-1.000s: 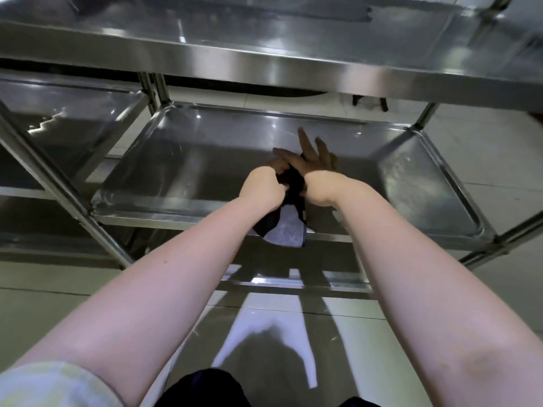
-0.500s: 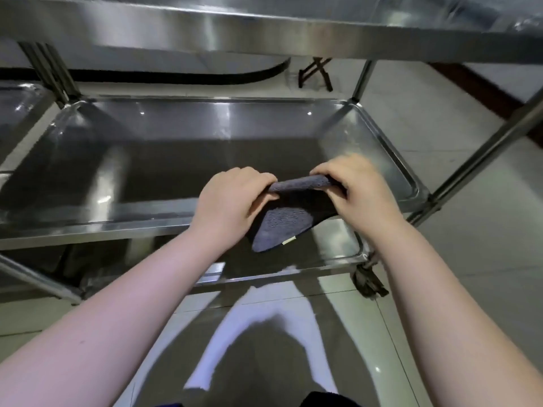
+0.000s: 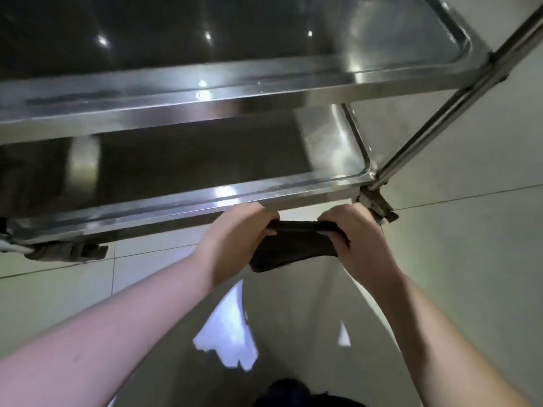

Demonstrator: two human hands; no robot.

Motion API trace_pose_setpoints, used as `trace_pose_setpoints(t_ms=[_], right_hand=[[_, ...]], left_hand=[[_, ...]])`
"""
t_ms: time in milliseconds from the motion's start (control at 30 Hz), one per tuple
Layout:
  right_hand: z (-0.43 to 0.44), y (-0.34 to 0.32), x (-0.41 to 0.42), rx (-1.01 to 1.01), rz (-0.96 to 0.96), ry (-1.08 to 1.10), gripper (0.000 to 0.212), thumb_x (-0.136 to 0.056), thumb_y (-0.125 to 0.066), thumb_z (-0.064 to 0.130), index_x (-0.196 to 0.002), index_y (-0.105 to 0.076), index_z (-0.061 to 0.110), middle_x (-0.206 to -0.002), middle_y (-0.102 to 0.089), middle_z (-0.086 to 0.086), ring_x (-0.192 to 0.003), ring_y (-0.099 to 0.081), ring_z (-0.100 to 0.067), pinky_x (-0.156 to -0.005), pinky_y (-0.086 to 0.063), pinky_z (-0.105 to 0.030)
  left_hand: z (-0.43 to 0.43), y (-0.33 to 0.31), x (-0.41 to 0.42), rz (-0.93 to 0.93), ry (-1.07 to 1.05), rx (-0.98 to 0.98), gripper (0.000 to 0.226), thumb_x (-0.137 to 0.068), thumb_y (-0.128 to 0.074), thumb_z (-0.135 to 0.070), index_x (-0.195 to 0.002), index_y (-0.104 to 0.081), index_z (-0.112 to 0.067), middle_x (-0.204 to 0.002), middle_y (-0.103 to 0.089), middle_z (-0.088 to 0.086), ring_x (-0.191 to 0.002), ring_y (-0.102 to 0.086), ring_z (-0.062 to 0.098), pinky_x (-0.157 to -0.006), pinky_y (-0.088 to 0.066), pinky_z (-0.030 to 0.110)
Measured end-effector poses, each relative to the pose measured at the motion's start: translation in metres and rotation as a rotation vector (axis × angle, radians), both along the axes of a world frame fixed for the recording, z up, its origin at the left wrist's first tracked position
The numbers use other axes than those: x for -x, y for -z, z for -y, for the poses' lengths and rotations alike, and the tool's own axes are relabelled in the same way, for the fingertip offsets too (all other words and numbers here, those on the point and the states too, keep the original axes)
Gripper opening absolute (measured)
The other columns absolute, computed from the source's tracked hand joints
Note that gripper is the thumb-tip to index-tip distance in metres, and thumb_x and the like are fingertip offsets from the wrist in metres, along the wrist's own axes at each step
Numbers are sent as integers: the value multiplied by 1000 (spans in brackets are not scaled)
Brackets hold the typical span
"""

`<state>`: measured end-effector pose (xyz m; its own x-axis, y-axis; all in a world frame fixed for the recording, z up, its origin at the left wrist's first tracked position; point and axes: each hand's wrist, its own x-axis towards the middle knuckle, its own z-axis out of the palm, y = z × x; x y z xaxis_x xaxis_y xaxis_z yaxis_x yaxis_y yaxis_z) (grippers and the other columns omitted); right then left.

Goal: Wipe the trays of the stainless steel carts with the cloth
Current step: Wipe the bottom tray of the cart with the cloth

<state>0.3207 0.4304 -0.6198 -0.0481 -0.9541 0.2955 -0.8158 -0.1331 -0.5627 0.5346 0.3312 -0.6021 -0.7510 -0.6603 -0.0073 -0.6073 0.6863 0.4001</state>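
Both hands are gripping a dark cloth (image 3: 293, 248) at centre frame, the left hand (image 3: 235, 242) and right hand (image 3: 361, 239) with fingers curled tight around its ends. The cloth is hanging just below the lower tray (image 3: 205, 201) rim.

Left hand (image 3: 235, 245) and right hand (image 3: 363, 245) clenched, backs facing up.

Two stainless steel trays are seen held one above the other in a cart frame, the upper tray (image 3: 205, 95) over the lower tray (image 3: 293, 195), both fixed at the right corner to a slanting tube post (image 3: 440, 113). The frame is borne on a left caster (image 3: 67, 251) and a right caster (image 3: 379, 205). These are stood on a glossy pale tiled floor (image 3: 455, 259) crossed by thin dark grout lines.
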Motion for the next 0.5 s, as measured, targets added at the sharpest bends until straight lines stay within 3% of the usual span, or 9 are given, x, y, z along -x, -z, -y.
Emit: trace_pose_setpoints(t_ms=[100, 200, 333, 367, 433, 500], right_hand=[[8, 38, 11, -89, 27, 42, 15, -87, -60, 9, -99, -69, 13, -94, -64, 0, -90, -55, -22, -85, -41, -27], [42, 46, 34, -129, 49, 121, 14, -87, -63, 7, -100, -68, 10, -96, -63, -4, -94, -54, -20, -84, -36, -22], [137, 43, 77, -225, 52, 258, 18, -90, -61, 18, -108, -66, 20, -112, -61, -8, -106, -55, -26, -91, -41, -32], [159, 50, 82, -285, -42, 326, 29, -91, -60, 21, -120, -62, 24, -126, -56, -11, -117, -52, -31, -99, -41, -38], [184, 67, 76, -494, -288, 427, 58, -92, -56, 30, -146, -36, 32, -154, -30, -10, -138, -30, -39, -110, -31, -46], [194, 91, 57, -645, -349, 368, 68, -96, -48, 45, -154, -13, 37, -163, -7, -6, -146, -10, -41, -116, -18, -52]], left_hand=[[7, 37, 12, -1, -7, -56, 12, -95, -56, -12, -95, -67, -8, -85, -65, 9, -82, -58, 34, -74, -48, 47], [32, 53, 37, -114, -9, -75, 14, -97, -56, -15, -103, -68, -10, -93, -67, 10, -90, -58, 32, -82, -45, 43], [96, 66, 83, -267, -228, 70, 22, -95, -58, -17, -114, -70, -14, -107, -70, 12, -102, -62, 31, -86, -37, 28], [114, 73, 91, -235, -307, 70, 28, -96, -57, -16, -122, -67, -14, -119, -67, 14, -111, -59, 33, -92, -36, 28], [142, 96, 93, -34, -441, 23, 43, -99, -51, -21, -142, -49, -20, -146, -47, 13, -134, -42, 34, -108, -32, 34], [151, 122, 81, 153, -496, -29, 52, -101, -45, -30, -152, -32, -29, -161, -23, 8, -147, -19, 32, -119, -19, 43]])
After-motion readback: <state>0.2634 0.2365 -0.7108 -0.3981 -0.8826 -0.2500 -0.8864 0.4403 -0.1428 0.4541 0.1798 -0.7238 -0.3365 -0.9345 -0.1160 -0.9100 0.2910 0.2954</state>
